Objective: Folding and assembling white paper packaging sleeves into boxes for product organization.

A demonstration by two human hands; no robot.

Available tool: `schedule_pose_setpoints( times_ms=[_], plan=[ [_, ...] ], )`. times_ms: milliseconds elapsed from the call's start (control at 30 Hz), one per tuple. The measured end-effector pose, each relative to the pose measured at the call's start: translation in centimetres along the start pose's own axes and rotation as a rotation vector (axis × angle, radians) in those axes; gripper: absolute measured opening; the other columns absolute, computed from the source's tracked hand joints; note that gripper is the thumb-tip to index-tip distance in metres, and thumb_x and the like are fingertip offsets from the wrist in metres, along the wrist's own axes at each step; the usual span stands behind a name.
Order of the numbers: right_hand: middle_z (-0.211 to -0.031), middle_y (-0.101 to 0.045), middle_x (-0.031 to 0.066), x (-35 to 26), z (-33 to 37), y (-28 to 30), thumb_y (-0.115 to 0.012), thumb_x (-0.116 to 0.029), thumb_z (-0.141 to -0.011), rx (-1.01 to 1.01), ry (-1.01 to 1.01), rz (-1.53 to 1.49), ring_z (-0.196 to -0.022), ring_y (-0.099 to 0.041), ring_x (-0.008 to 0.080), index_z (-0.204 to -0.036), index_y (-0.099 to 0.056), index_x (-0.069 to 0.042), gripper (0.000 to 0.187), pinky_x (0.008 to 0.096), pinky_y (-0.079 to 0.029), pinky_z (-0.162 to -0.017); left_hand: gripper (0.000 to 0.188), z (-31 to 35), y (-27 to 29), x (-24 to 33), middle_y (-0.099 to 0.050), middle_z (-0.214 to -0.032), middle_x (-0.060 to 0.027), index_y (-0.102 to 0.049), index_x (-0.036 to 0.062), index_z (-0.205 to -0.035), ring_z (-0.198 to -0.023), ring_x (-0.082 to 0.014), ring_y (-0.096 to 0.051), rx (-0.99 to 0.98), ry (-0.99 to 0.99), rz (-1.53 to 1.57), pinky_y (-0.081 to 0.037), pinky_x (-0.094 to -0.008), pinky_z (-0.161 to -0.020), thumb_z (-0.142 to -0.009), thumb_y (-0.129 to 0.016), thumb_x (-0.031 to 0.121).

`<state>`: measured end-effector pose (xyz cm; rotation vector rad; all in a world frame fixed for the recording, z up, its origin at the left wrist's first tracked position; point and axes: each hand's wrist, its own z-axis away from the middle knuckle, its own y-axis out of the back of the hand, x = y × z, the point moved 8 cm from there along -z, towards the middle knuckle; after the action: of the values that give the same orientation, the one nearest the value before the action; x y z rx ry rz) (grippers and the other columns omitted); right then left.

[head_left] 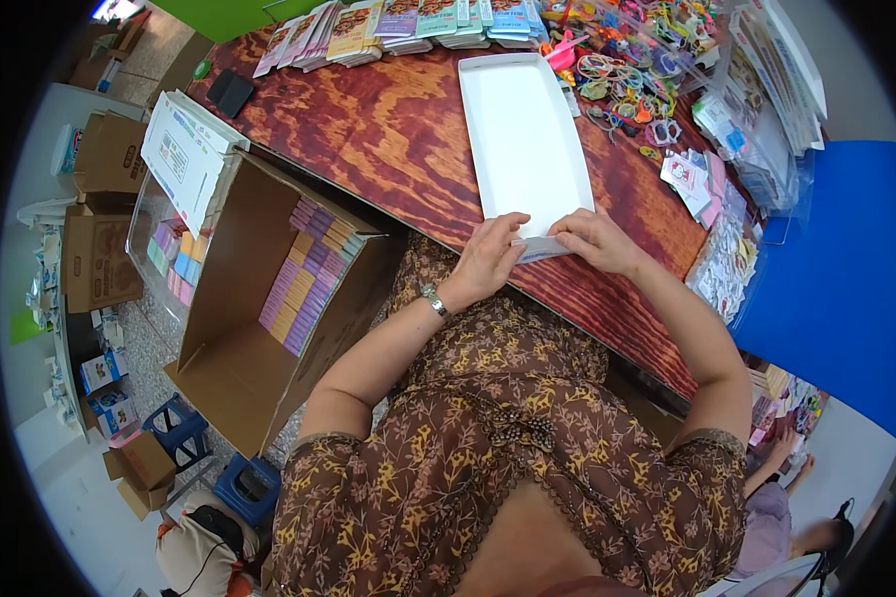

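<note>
A shallow white cardboard tray (528, 139) lies lengthwise on the red-brown wood-grain table (368, 129), its inside bare. Both my hands are at its near end, at the table's front edge. My left hand (490, 254) grips the near left corner, thumb and fingers on the end wall. At the near right corner, my right hand (595, 239) pinches the same end wall with its thumb inside the tray. The end wall stands partly raised between them; some of its fold is covered by my fingers.
Stacked printed packets (403, 25) line the table's far edge. Colourful small trinkets (627, 90) are heaped at far right, beside plastic bags (757, 139). An open carton (259, 298) holding small pastel boxes stands at left, near blue stools (249, 488). Other people sit at lower left and lower right.
</note>
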<state>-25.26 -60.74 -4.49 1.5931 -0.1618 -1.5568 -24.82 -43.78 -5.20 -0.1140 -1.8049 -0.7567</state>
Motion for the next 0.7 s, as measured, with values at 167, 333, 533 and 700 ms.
schedule_pose_setpoints(
  times_ms=[167,333,533,700],
  plan=[
    [-0.092,-0.067,0.0057,-1.0,0.2,-0.2,-0.059,-0.029,-0.094,-0.01,0.106,-0.001,-0.102,-0.057,0.0249,-0.107,-0.068,-0.014,0.023,0.041,-0.04,-0.094,0.039,0.3,-0.1,-0.1,-0.055,-0.117,-0.0179,-0.049,0.003,-0.128,-0.105,-0.0291,-0.059,-0.096,0.017,0.026,-0.051,-0.0391,-0.091,-0.092,-0.061,0.01],
    [-0.089,-0.063,0.0084,0.5,-0.2,-1.1,-0.068,-0.022,-0.088,-0.083,0.116,-0.016,-0.094,-0.058,0.0257,-0.102,-0.066,-0.007,0.02,0.0388,-0.045,-0.086,0.04,0.3,-0.6,0.0,-0.053,-0.119,-0.0181,-0.048,0.003,-0.129,-0.104,-0.0289,-0.06,-0.12,-0.002,-0.017,-0.051,-0.0383,-0.091,-0.092,-0.061,0.01],
    [-0.097,-0.058,0.0082,-1.1,1.1,0.2,-0.074,-0.023,-0.082,0.32,0.165,0.182,-0.095,-0.058,0.0264,-0.109,-0.064,-0.01,0.031,0.043,-0.047,-0.088,0.034,0.1,-0.3,0.9,-0.056,-0.113,-0.0157,-0.054,0.0025,-0.122,-0.102,-0.0299,-0.057,-0.011,-0.127,-0.129,-0.048,-0.0392,-0.091,-0.089,-0.063,0.007],
    [-0.102,-0.057,0.0059,-4.9,3.4,0.3,-0.076,-0.024,-0.077,0.393,0.426,0.652,-0.096,-0.057,0.0244,-0.112,-0.065,-0.013,0.038,0.0497,-0.041,-0.1,0.024,0.7,-0.7,1.3,-0.058,-0.105,-0.0132,-0.064,0.0042,-0.107,-0.102,-0.0299,-0.053,-0.024,-0.263,-0.213,-0.045,-0.0426,-0.087,-0.083,-0.068,0.007]
  ],
)
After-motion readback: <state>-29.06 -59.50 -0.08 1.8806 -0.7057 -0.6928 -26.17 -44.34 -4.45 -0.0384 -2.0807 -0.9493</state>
